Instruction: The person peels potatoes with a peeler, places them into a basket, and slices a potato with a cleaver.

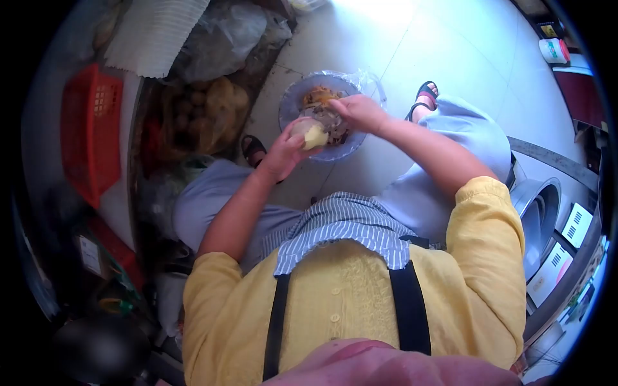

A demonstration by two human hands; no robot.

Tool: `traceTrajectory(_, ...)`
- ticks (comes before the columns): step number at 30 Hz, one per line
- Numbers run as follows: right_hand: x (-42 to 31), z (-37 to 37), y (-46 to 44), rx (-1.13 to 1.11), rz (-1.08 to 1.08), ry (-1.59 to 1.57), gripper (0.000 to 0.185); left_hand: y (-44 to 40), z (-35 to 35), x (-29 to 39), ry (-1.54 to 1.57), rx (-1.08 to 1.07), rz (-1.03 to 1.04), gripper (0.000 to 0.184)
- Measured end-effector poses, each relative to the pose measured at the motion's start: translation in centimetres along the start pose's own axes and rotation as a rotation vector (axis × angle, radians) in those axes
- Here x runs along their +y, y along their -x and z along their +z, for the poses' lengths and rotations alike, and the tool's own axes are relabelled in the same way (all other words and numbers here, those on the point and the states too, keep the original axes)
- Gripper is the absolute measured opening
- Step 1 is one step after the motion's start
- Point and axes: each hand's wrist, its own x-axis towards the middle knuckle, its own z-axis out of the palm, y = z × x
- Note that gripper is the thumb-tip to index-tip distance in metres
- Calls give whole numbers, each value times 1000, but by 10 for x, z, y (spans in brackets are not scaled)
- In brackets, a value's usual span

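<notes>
A partly peeled potato, its pale yellow flesh showing, is held in my left hand with the fingers wrapped round it. My right hand is just beyond and to the right, its fingers pinched together; whatever they hold is too small to make out. Both hands are above a bin lined with a thin plastic bag, which stands on the floor between my feet. Orange and brownish scraps lie inside the bin, partly hidden by my hands.
At the left, a low shelf holds a bag of round potatoes and crumpled clear plastic. A red plastic basket is farther left. Metal basins stand at the right, beside white boxes. Pale floor tiles extend ahead.
</notes>
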Motion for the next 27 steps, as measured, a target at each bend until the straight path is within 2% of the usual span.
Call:
traceTrajectory(2,21,-10,-1,-21,79,77,52,1,-3,6,123,-161,46,59)
traceTrajectory(4,21,-14,-1,-59,217,140,53,-1,-8,9,102,-130,34,57)
traceTrajectory(5,13,-15,0,-64,219,146,53,-2,-8,6,96,-90,26,55)
traceTrajectory(11,-26,-4,9,-6,14,-98,51,-7,-8,-4,-21,52,-49,50)
traceTrajectory(13,-14,0,4,48,-36,21,50,-3,0,0,-57,54,-79,51)
traceTrajectory(14,0,-4,-1,41,-34,210,50,-2,4,5,-94,51,-97,51)
traceTrajectory(15,10,-10,-1,50,-38,210,50,-1,4,8,-102,48,-92,51)
traceTrajectory(17,18,-17,0,-24,201,240,49,1,-1,13,5,-93,18,51)
traceTrajectory(19,9,-15,0,-26,189,258,48,-2,-3,12,-2,-74,-1,52)
traceTrajectory(22,-19,-12,4,24,69,32,47,-5,-4,4,1,4,-70,48)
traceTrajectory(23,-29,-10,6,23,69,31,47,-6,-4,3,0,55,-112,45)
traceTrajectory(25,-44,-8,11,35,-116,79,46,-6,-1,5,-18,35,-104,45)
traceTrajectory(27,-34,-3,7,43,-120,81,47,-3,-1,3,-32,20,-101,46)
